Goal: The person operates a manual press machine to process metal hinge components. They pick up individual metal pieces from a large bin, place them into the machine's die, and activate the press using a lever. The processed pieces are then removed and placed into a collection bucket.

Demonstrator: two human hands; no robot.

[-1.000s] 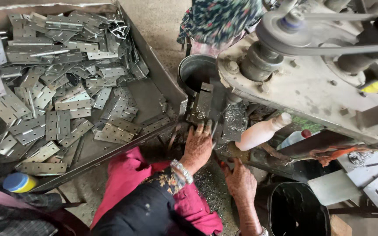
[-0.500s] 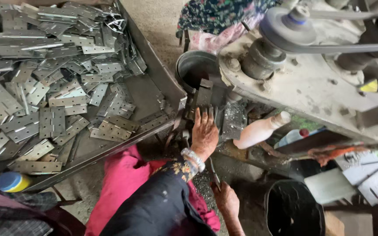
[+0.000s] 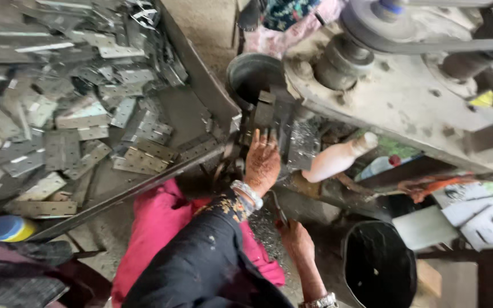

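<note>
At frame centre, my left hand (image 3: 262, 162): fingers spread flat, gripping nothing, touching the metal plate (image 3: 302, 145) just right of it.
Lower centre, my right hand (image 3: 295, 239): grip unclear.
Upper left: tray (image 3: 195, 74) of hinges (image 3: 144, 155).

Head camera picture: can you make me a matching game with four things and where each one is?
Things:
1. left hand
2. right hand
3. black bucket
4. metal plates

Places:
A. heaped in the big tray on the left
B. low down, beside the black bucket
C. bottom right, on the floor
D. up at the dark machine part, fingers spread

Pairs: 1-D, 2-B, 3-C, 4-A
</note>
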